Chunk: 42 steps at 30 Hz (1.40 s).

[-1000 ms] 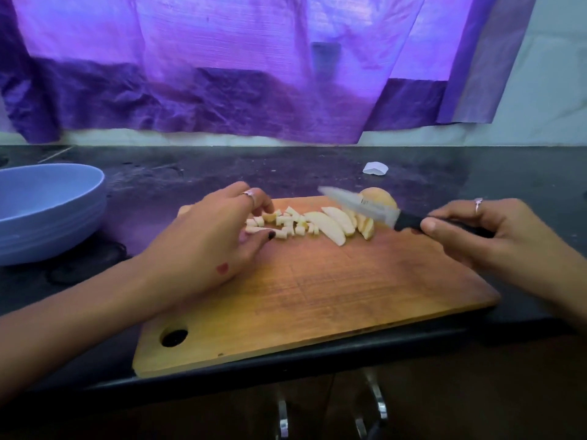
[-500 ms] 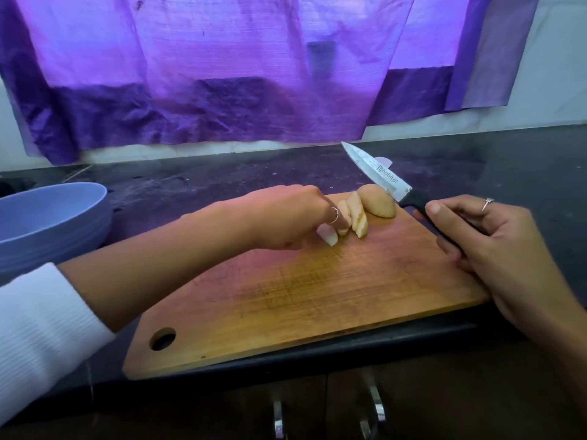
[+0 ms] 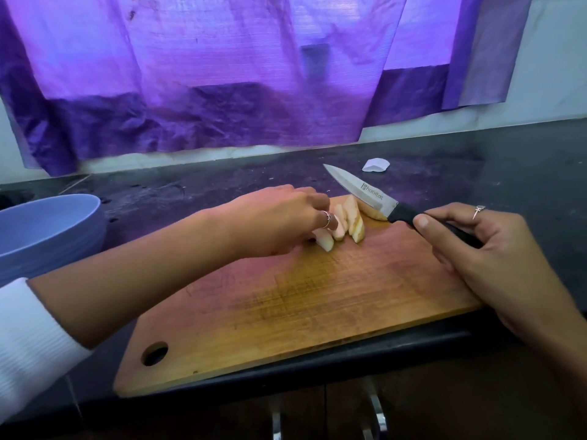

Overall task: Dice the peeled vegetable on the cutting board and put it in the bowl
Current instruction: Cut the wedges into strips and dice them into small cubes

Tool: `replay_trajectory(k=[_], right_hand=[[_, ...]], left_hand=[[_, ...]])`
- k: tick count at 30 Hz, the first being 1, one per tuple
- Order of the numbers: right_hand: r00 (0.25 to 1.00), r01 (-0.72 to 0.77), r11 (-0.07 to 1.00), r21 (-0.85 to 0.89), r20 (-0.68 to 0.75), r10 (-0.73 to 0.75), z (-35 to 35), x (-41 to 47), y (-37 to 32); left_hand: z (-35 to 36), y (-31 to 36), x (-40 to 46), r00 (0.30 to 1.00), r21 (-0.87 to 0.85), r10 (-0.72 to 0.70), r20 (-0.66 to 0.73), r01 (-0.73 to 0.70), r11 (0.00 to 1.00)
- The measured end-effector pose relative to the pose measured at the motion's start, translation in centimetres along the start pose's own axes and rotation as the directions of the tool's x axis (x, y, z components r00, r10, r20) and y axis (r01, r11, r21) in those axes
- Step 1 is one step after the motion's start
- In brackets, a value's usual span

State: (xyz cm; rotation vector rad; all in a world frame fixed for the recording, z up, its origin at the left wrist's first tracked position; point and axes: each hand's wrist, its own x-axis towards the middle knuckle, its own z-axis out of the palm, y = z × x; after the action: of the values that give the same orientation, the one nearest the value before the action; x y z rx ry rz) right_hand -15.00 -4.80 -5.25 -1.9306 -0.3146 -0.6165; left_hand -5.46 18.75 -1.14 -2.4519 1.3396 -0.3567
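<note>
The peeled vegetable (image 3: 349, 225) lies near the far edge of the cutting board (image 3: 317, 300), cut into several pale slices that lean against one another, with a rounder uncut end piece just behind them under the knife blade. The left hand (image 3: 279, 220) reaches across from the left and rests against the slices on their left side, its fingers curled down over them; a ring shows on one finger, and whether the fingertips actually pinch a slice is hidden by the hand itself. The right hand (image 3: 476, 249) grips the black handle of the knife (image 3: 365, 193), thumb laid along the top of the handle, a ring on one finger too. The blade points up and to the left, raised above the board, its heel just over the rounder end piece. The cutting board is wooden, with a round hole in its near left corner, and sits slantwise on the dark table (image 3: 524, 173), its near edge reaching the table's front lip. The blue bowl (image 3: 47, 230) stands on the table well to the left of the board. A small white scrap (image 3: 375, 164) lies on the table behind the knife tip, and a purple sheet (image 3: 238, 74) hangs across the wall beyond.
</note>
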Motion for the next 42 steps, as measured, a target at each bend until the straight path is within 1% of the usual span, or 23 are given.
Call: replay_trajectory(k=[2,5,7,10,13,16,18,20,23,27,30,33,35,36,39,42], right_hand=[[1.000,0.008,0.999,-0.032,0.005,-0.008,0.0,0.0,0.1],[0.999,0.044,0.996,-0.073,-0.016,-0.045,0.0,0.0,0.0],[0.996,0.072,0.991,-0.109,-0.048,-0.078,0.0,-0.1,-0.1],[0.988,0.103,0.981,-0.167,-0.093,-0.119,0.0,-0.3,0.0],[0.975,0.124,0.971,-0.203,-0.155,-0.157,0.1,-0.6,-0.3],[0.954,0.181,0.948,-0.260,-0.186,-0.234,0.6,-1.0,-1.1],[0.947,0.208,0.926,-0.317,-0.173,-0.272,0.9,-1.3,-1.7],[0.944,0.231,0.908,-0.348,-0.145,-0.296,1.4,-1.7,-2.2],[0.943,0.277,0.907,-0.317,-0.091,-0.320,2.4,-2.4,-3.4],[0.941,0.325,0.904,-0.276,0.000,-0.339,3.9,-3.0,-5.2],[0.953,0.298,0.922,-0.246,0.123,-0.276,4.9,-3.2,-6.4],[0.954,0.226,0.917,-0.328,0.264,-0.141,6.3,-3.0,-7.5],[0.931,0.173,0.898,-0.404,0.366,-0.014,7.2,-2.7,-7.8],[0.917,0.163,0.889,-0.428,0.399,0.024,7.6,-2.6,-8.1],[0.904,0.175,0.875,-0.452,0.427,0.040,8.4,-2.3,-9.2],[0.893,0.188,0.836,-0.515,0.443,0.072,8.7,-1.9,-9.9]], left_hand=[[-0.4,0.1,-0.2,0.999,0.048,0.031,-0.042,-0.029,0.998],[-0.5,0.0,-0.8,0.977,0.164,0.114,-0.180,-0.085,0.983],[-0.8,0.2,-1.5,0.957,0.195,0.100,-0.273,-0.047,0.980],[-2.2,1.0,-3.5,0.917,0.182,0.052,-0.396,0.022,0.983],[-2.5,2.2,-6.8,0.889,0.224,0.010,-0.458,0.104,0.969],[-1.5,3.3,-10.2,0.899,0.267,0.004,-0.437,0.126,0.955],[-0.7,3.5,-11.7,0.920,0.250,-0.023,-0.392,0.130,0.959],[-0.2,3.8,-12.6,0.938,0.162,-0.077,-0.339,0.139,0.977],[0.4,4.4,-13.4,0.952,-0.002,-0.149,-0.268,0.154,0.988],[0.9,4.5,-14.4,0.921,-0.206,-0.288,-0.261,0.238,0.949],[1.1,4.7,-14.9,0.897,-0.349,-0.369,-0.245,0.273,0.896],[1.1,5.0,-15.2,0.883,-0.429,-0.402,-0.241,0.274,0.861],[1.0,5.1,-15.2,0.878,-0.452,-0.416,-0.235,0.280,0.847],[1.0,5.2,-15.2,0.878,-0.452,-0.417,-0.234,0.281,0.847],[0.9,5.2,-15.0,0.883,-0.446,-0.401,-0.244,0.265,0.855],[0.8,5.1,-15.0,0.887,-0.426,-0.387,-0.254,0.257,0.868]])
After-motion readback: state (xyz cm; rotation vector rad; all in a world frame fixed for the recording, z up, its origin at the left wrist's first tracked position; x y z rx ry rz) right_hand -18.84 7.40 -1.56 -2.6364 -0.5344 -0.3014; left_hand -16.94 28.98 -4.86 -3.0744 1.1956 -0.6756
